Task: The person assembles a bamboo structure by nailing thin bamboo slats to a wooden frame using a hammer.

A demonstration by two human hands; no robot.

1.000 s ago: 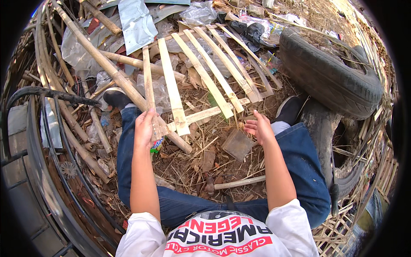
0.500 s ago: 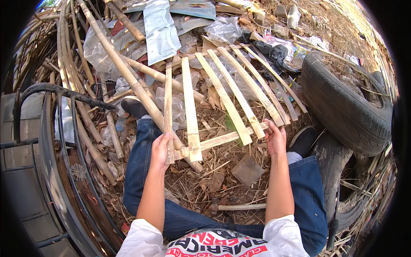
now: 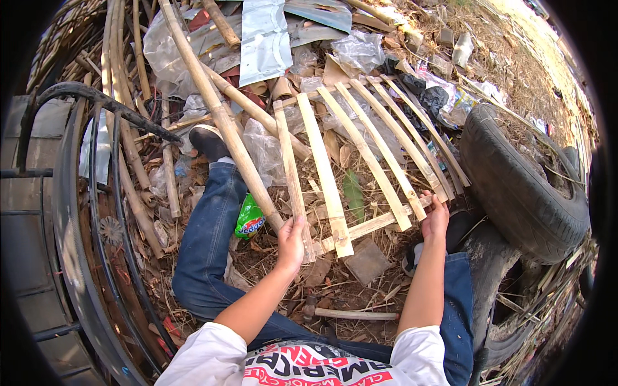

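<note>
A slatted bamboo frame, made of several pale strips across two crosspieces, is held out in front of me. My left hand grips its near left corner, around the end of the leftmost strip. At the near right corner my right hand is closed on the near crosspiece and the strip ends. The strips fan slightly and their far ends rest over the littered ground. On the soil below lies a hammer with a wooden handle, and near it a square block.
Long bamboo poles lie at the left, one running close to my left hand. A worn tyre leans at the right. Black metal bars stand at far left. Plastic sheets, bent metal sheet and a green packet litter the ground.
The bamboo frame and both hands have shifted right in view, with the left corner slightly lower. My left leg has bent outward, and the green packet has come into view beside it.
</note>
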